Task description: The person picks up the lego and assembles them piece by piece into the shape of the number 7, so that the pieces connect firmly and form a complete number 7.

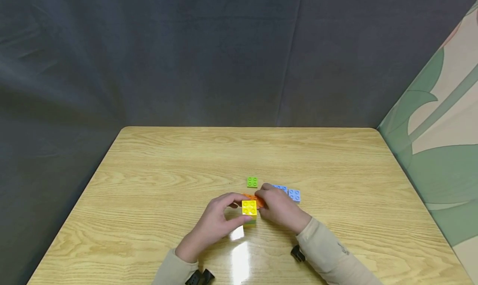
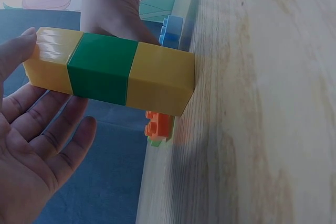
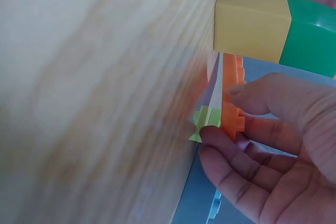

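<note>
A stack of toy building blocks stands upright on the table, yellow at top and bottom with a green one between. My left hand holds its top block, the thumb on one side and the fingers on the other. Just behind the stack, an orange block with studs lies low on the tabletop, partly hidden by the stack and fingers in the head view. The thumb and fingers of my right hand pinch this orange block at its right end.
Beyond the orange block lies a light green block with studs. Two blue blocks sit to the right, one in full sight and another partly behind my right hand. A dark curtain hangs past the wooden table's far edge.
</note>
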Available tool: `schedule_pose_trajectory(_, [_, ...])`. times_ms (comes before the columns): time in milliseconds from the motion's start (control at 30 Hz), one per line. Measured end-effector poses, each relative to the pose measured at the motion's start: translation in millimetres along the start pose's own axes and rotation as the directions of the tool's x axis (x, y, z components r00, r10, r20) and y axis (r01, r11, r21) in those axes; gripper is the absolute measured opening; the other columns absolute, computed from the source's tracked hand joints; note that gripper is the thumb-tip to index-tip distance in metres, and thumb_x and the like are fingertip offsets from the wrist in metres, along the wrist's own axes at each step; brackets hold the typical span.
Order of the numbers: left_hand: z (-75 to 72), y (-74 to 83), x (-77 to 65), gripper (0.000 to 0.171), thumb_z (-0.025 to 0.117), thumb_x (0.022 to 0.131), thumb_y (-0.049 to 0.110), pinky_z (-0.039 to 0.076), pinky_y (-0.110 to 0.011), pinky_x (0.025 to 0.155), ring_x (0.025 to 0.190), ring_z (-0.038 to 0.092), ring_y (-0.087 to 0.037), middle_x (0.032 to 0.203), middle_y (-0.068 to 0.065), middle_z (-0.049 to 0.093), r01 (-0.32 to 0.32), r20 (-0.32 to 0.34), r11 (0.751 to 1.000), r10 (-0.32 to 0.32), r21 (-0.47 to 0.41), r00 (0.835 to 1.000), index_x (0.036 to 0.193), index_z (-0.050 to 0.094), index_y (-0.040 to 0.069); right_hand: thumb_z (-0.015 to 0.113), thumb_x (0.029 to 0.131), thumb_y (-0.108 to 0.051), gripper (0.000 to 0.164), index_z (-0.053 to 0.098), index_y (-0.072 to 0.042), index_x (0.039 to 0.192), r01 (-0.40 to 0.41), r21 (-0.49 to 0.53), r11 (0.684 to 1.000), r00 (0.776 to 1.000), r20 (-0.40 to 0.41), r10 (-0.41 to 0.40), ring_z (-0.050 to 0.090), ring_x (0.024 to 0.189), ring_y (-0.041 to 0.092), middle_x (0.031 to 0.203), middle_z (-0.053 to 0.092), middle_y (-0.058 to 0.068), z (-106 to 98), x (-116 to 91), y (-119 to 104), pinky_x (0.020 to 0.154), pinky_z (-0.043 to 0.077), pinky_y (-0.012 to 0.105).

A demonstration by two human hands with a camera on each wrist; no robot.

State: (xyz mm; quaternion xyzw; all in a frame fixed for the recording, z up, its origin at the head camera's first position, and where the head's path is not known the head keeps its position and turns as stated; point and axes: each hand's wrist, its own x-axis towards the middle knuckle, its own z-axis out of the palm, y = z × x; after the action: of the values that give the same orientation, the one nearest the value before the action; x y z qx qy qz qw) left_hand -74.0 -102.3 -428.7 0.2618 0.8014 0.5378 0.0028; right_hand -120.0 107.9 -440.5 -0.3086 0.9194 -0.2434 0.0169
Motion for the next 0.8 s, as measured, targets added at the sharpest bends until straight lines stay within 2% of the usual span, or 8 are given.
schedule_pose_trajectory(367, [0.0, 0.1, 0.4, 0.033, 0.075, 0.087, 0.029, 0.054, -0.043, 0.087, 0.102, 0.061, -0.011, 0.113, 0.012, 0.066, 0.018, 0.004, 1.000, -0.018, -0.017, 1.000, 0.117, 0.064, 0.021, 0.078, 0.077, -0.007, 0.029, 0.071, 0.001, 0.104, -0.034, 0.034, 0.999, 0.999, -0.006, 0.035, 0.051, 0.072, 0.011, 0.087, 0.058, -0.001, -4, -3, 0, 0.064, 0.047, 0.025])
schedule_pose_trajectory(567, [-0.1, 0.3, 0.4, 0.035, 0.075, 0.086, 0.030, 0.054, -0.044, 0.087, 0.101, 0.060, -0.012, 0.113, 0.012, 0.065, 0.035, 0.012, 0.999, -0.034, -0.017, 0.999, 0.118, 0.064, 0.022, 0.079, 0.076, -0.007, 0.031, 0.071, 0.001, 0.105, -0.016, 0.046, 0.999, 0.999, -0.051, 0.018, 0.053, 0.074, 0.010, 0.088, 0.060, -0.001, -7, -8, 0, 0.066, 0.049, 0.025])
schedule_pose_trajectory(800, [-0.4, -0.2, 0.3, 0.036, 0.074, 0.087, 0.031, 0.054, -0.044, 0.087, 0.101, 0.059, -0.012, 0.116, 0.012, 0.065, 0.030, 0.020, 1.000, -0.030, -0.009, 0.999, 0.120, 0.064, 0.020, 0.078, 0.078, -0.006, 0.036, 0.070, 0.003, 0.112, -0.035, 0.088, 0.995, 0.998, -0.048, 0.039, 0.055, 0.079, 0.010, 0.093, 0.062, -0.001, -19, -17, -1, 0.070, 0.052, 0.025])
